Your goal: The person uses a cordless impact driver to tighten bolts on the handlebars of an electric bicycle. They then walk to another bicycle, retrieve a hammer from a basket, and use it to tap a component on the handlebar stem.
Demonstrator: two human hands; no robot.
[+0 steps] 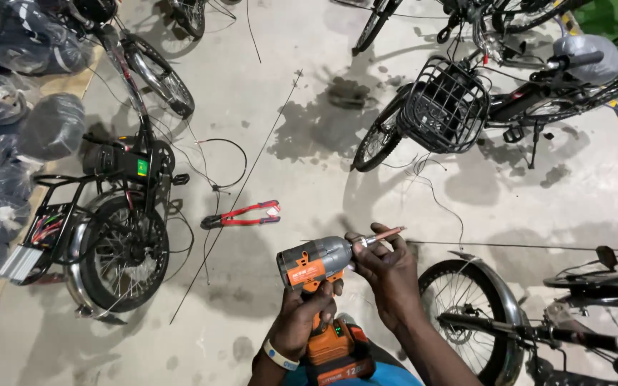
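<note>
- Fitting of the bit looked to be the step in hand: the left hand (302,318) was wrapped closed around the grip of an orange and grey cordless driver (317,266), held up in front of the person over the concrete floor (287,93).
- The right hand (388,271) sat at the tool's nose, its fingers (370,251) pinched shut around the chuck end, where a slim copper-coloured bit (384,234) stuck out to the right.
- By my judgement the bit was not yet proven seated; the next move would call for a firm push or twist at the chuck while the left hand held the body steady, keeping off the trigger.
- One driver was in view, with one battery pack (337,354) at its foot, low in the frame just above the person's lap.
- One pair of red-handled cutters (244,214) lay on the floor, well apart from both hands, beside a long thin cable (237,186).
- Bicycles stood all around: at least five could be counted, one of them with a black wire basket (443,107), though the upper ones were cut off by the frame edge.
- Wrapped dark bundles (8,143) were stacked along the left; their number could not be told.
</note>
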